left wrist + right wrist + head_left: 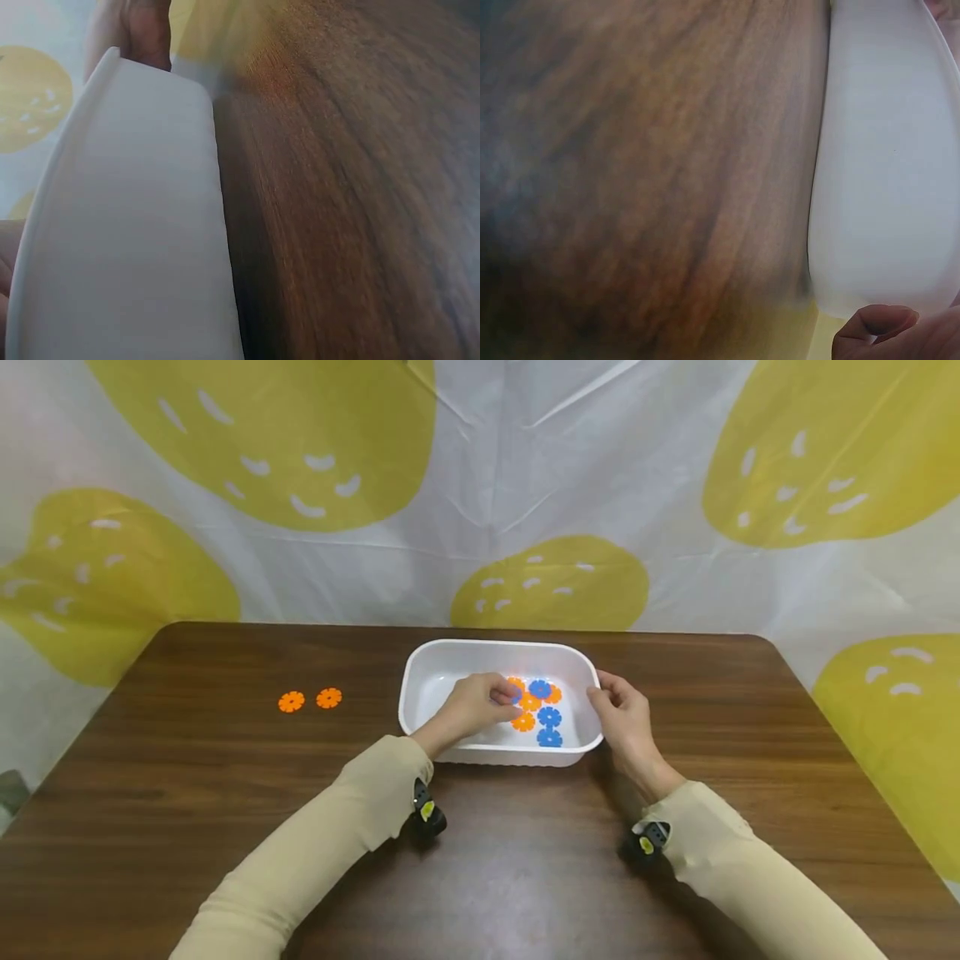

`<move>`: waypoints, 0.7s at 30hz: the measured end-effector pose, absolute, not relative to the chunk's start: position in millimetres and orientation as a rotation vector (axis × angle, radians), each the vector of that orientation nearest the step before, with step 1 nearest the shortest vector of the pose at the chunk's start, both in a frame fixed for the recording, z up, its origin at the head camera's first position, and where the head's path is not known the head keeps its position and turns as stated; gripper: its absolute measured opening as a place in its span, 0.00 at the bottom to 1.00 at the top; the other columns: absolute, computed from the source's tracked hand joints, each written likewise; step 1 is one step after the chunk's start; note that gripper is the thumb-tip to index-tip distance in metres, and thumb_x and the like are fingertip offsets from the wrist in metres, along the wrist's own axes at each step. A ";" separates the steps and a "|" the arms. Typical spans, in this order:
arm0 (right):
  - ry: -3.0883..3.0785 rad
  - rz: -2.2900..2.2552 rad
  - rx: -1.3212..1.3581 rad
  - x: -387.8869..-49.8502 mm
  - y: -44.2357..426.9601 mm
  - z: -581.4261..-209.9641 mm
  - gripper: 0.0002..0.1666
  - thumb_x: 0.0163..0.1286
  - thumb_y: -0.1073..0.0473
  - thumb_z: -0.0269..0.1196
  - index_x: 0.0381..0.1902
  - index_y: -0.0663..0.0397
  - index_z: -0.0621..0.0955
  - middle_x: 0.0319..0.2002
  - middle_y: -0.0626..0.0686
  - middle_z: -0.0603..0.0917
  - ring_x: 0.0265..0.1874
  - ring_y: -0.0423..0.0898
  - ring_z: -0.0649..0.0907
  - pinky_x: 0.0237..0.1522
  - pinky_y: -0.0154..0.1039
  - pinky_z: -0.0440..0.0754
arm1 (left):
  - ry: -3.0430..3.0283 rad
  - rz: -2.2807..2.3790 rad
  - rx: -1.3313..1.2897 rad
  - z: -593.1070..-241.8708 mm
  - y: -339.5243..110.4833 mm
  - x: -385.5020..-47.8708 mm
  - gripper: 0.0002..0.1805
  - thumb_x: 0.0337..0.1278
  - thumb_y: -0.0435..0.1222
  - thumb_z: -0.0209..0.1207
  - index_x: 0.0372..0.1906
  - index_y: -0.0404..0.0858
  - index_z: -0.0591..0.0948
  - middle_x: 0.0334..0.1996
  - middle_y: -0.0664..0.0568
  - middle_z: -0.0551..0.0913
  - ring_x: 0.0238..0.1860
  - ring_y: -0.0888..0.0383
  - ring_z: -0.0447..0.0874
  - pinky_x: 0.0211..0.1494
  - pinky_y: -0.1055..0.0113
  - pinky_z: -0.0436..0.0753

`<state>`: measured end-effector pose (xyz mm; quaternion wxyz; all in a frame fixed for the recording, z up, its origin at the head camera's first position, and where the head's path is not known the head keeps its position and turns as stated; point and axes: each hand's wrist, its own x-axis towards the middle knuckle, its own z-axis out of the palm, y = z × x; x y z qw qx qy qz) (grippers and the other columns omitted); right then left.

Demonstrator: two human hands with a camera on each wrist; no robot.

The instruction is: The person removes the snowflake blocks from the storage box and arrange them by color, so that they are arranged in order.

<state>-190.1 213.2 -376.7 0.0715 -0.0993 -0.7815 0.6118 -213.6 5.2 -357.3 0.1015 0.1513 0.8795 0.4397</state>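
Note:
A white plastic basin (495, 758) stands on the table with several blue and orange notched discs in its right half. My left hand (480, 702) reaches over the basin's near rim, its thumb and fingers bent and apart. Between them shows a blue disc (515, 695); whether it is pinched or lies behind them I cannot tell. My right hand (624, 714) holds the basin's right end, thumb at the rim. In the right wrist view its curled fingers (881, 321) lie against the basin's end. Two orange discs, one left (291, 702) and one right (328, 697), lie on the table left of the basin.
The brown wooden table (510, 860) reaches back to a white curtain (360, 577) printed with yellow fruit shapes. In the left wrist view the basin's outer wall (142, 210) fills much of the picture.

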 end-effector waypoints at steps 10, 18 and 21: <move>-2.366 1.845 -0.304 -190.2 212.1 -376.6 0.23 0.70 0.62 0.52 0.61 0.66 0.71 0.39 0.60 0.74 0.35 0.44 0.76 0.34 0.25 0.78 | 2.613 1.186 0.406 -359.0 14.8 -219.1 0.18 0.48 0.37 0.68 0.46 0.34 0.82 0.39 0.47 0.85 0.42 0.55 0.81 0.44 0.71 0.77; -2.379 1.843 -0.313 -190.4 211.9 -377.0 0.23 0.71 0.61 0.52 0.62 0.65 0.71 0.43 0.62 0.75 0.38 0.47 0.76 0.35 0.26 0.79 | 2.638 1.079 0.372 -362.1 20.1 -225.1 0.20 0.46 0.39 0.70 0.45 0.36 0.82 0.40 0.50 0.85 0.41 0.57 0.80 0.42 0.71 0.77; -2.386 1.837 -0.317 -190.7 212.4 -377.2 0.23 0.71 0.61 0.52 0.62 0.65 0.71 0.44 0.63 0.75 0.39 0.48 0.76 0.36 0.26 0.79 | 2.655 1.044 0.405 -364.2 22.0 -225.6 0.18 0.45 0.38 0.70 0.43 0.35 0.82 0.39 0.49 0.84 0.39 0.57 0.77 0.41 0.72 0.75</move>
